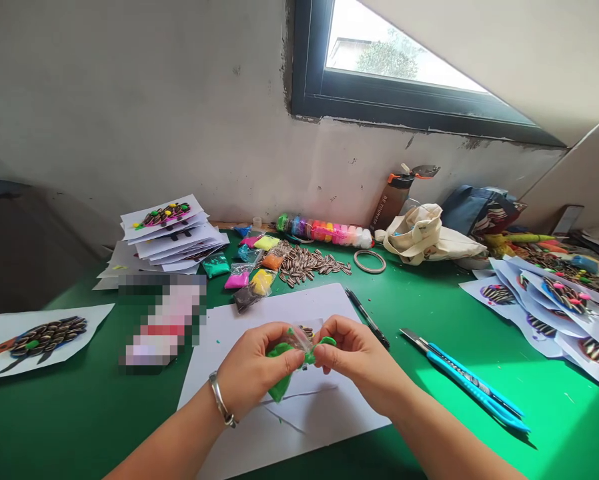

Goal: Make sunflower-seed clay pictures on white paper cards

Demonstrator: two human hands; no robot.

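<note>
Green clay (279,388) shows inside a clear bag (302,339), held up between both hands over the white paper (214,373). The left hand (257,363), a silver bracelet (221,400) at its wrist, pinches the bag between thumb and fingers. The right hand (357,350) closes thumb and fingertips on a small green piece (326,341) beside it; whether those fingers also grip the plastic, I cannot tell. Right of the paper, a blue utility knife (472,380) lies on the green table (104,427) with its blade out, and a black pen (367,317) rests near the paper's far corner. Beyond, small bags of coloured clay (237,280) lie beside a heap of striped seeds (307,265). Farther back, a brown bottle (392,200) leans by a cream cloth bag (419,233), below a dark-framed window (309,60).
</note>
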